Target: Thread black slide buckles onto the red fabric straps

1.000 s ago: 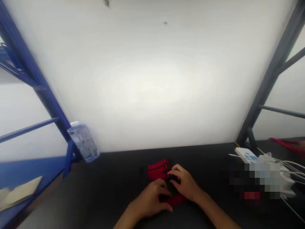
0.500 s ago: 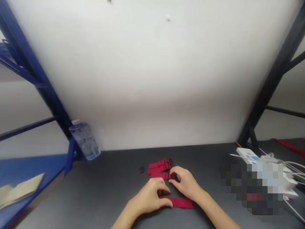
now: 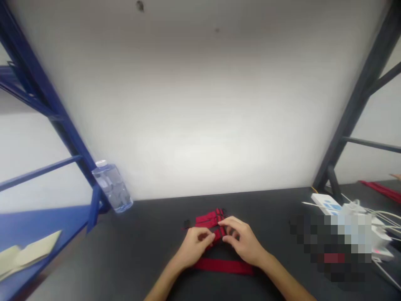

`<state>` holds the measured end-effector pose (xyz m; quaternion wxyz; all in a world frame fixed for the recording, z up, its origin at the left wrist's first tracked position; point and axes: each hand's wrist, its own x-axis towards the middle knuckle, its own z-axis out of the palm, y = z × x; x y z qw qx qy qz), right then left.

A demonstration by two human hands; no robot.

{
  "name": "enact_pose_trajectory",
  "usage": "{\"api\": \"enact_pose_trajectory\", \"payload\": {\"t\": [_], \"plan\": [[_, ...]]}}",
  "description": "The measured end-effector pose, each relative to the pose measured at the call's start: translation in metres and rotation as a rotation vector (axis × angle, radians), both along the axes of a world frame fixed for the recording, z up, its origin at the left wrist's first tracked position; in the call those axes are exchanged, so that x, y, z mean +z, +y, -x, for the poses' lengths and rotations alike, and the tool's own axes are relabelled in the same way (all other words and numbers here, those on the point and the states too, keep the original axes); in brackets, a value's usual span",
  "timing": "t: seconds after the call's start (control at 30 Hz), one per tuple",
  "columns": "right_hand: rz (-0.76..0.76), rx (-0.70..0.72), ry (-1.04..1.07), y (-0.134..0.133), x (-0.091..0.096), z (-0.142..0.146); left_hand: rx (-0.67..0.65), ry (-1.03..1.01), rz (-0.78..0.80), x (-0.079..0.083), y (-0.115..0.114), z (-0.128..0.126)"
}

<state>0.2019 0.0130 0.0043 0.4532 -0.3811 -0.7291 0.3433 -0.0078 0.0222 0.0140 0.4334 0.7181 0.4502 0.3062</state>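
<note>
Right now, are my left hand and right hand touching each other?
Apart. The head view shows a gap between the left hand and the right hand, with part of a red strap visible between their fingertips.

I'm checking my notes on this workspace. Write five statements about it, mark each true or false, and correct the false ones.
1. A white-capped bottle is beside the blue post. True.
2. Both hands are on the bottle. False: the left hand and right hand are at the red straps.
3. A flat red band lies on the tabletop, nearer the person than those straps. True.
4. The tabletop is white. False: it is dark.
5. Pale folded material lies on the blue surface. True.
</note>
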Motion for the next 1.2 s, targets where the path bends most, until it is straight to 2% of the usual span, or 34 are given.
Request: {"api": "enact_pose_trajectory", "payload": {"t": [0.13,0.27,0.4,0.67,0.8,1.0,1.2], "plan": [[0.029,0.025,0.077,-0.001,0.002,0.000,0.007,-0.184,0.174,-0.010,0.005,-0.003],[0.067,0.040,0.092,-0.003,0.004,0.001,0.046,-0.284,0.248,-0.020,0.007,-0.008],[0.058,0.048,0.086,-0.004,0.004,0.003,0.080,-0.268,0.207,-0.023,0.006,-0.011],[0.004,-0.002,0.066,-0.005,0.005,0.004,-0.035,-0.310,0.178,-0.013,-0.001,-0.013],[-0.017,-0.015,0.061,-0.005,0.004,0.004,-0.050,-0.328,0.165,-0.013,0.000,-0.012],[-0.078,-0.067,0.042,-0.005,0.001,0.005,-0.032,-0.242,0.103,-0.009,-0.002,-0.012],[-0.068,-0.095,0.029,-0.004,-0.002,0.005,-0.044,-0.192,0.066,-0.005,-0.009,-0.014]]}}
